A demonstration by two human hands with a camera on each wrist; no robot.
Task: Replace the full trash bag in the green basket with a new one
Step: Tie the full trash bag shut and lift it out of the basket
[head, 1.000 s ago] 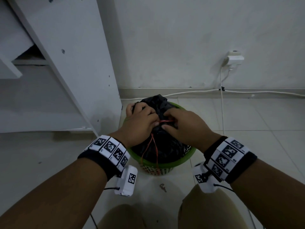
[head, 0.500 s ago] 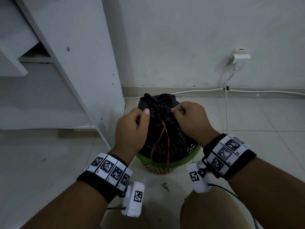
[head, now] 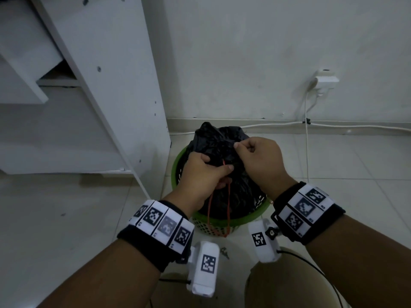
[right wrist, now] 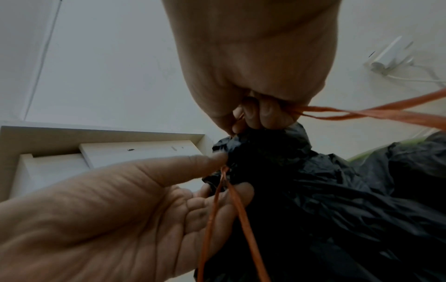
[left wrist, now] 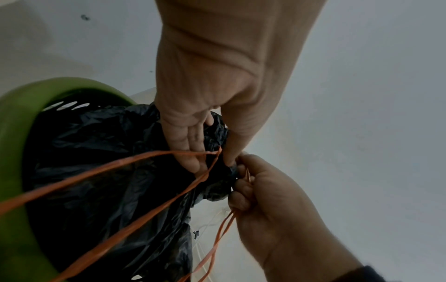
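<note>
Bag (head: 224,152) neck sits gripped between left hand (head: 204,174) and right hand (head: 260,161).

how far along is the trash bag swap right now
Early stage. Done: the black bag's top is gathered into a neck. In hand: the left hand holds that neck while the right hand pinches the orange string at it, so tying looks underway. Left: the bag still sits in the green basket; lifting it out and fitting a new one, which isn't in view.

Dim, flat light all round me; soft shadow under the cabinet (head: 93,70). Both wrist views look grainy, bent at the edges, my palms blurred up close.
</note>
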